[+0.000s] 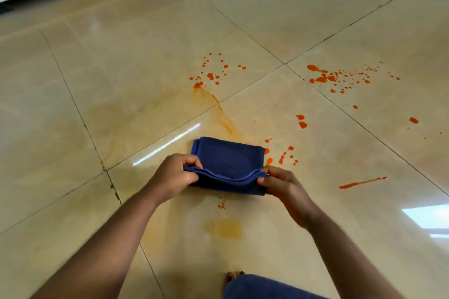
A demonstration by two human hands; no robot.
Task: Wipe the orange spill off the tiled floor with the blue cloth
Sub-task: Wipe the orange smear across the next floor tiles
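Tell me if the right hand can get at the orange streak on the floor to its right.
Probably yes: bare tile lies between the right hand and the orange streak, but both hands pinch the blue cloth.

Orange-spattered tiled floor (121, 80) under blue cloth (228, 160)

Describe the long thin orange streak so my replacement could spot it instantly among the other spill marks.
Start from the blue cloth held in both hands low on the tiled floor. Look right, past the right hand, to the long orange streak. Unlike the round drops around it, it is one thin slanted line.
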